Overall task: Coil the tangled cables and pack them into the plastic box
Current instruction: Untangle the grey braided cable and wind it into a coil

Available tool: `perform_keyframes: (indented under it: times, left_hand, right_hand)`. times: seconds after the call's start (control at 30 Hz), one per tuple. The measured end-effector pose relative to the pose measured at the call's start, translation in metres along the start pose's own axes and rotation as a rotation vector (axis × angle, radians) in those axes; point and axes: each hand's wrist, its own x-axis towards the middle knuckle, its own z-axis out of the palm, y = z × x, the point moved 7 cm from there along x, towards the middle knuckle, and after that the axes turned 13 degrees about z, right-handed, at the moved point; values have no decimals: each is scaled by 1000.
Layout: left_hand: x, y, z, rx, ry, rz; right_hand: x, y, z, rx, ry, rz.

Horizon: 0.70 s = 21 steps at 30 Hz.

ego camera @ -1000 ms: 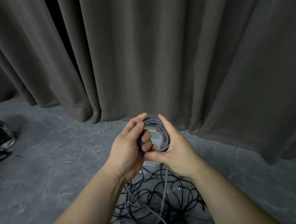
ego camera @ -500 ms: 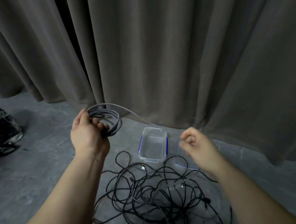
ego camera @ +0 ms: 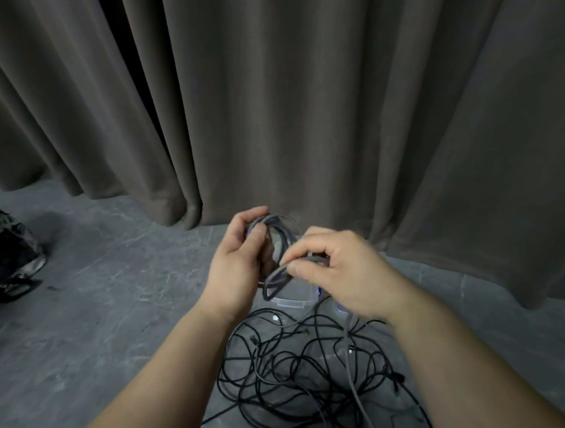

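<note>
My left hand (ego camera: 238,264) grips a coil of grey braided cable (ego camera: 281,237), held up in front of me. My right hand (ego camera: 340,273) pinches a loop of the same grey cable against the coil; the cable's loose tail (ego camera: 354,377) hangs down from this hand to the floor. Below my hands lies a tangled pile of black cables (ego camera: 298,373) on the grey floor. The clear plastic box (ego camera: 294,301) with blue clips sits behind the pile, mostly hidden by my hands. A sliver of its lid (ego camera: 340,306) shows to the right.
A dark grey curtain (ego camera: 281,98) hangs down to the floor right behind the box. A dark patterned bag (ego camera: 4,256) lies at the far left. Grey marbled floor (ego camera: 103,302) spreads to the left of the pile.
My hands were apart, the left holding the coil out to the left. Now they have come together over the box, and my right hand has laid another loop onto the coil.
</note>
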Motion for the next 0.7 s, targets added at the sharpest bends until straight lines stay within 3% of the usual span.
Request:
perform_keyframes:
  times: [0.23,0.4,0.53,0.7]
  left_hand:
    - [-17,-8,37,-291,-77,-207]
    - [-20,-12,45,-276,-70,-249]
    - [-19,-9,45,-252,-68,-218]
    - [-16,-2,39,-272,-39,-183]
  right_hand:
    - [5,17,-14,214,287,27]
    - [3,27,-19,341,429,68]
    - [3,41,-26,256,575,120]
    - [1,44,-33,239,586,39]
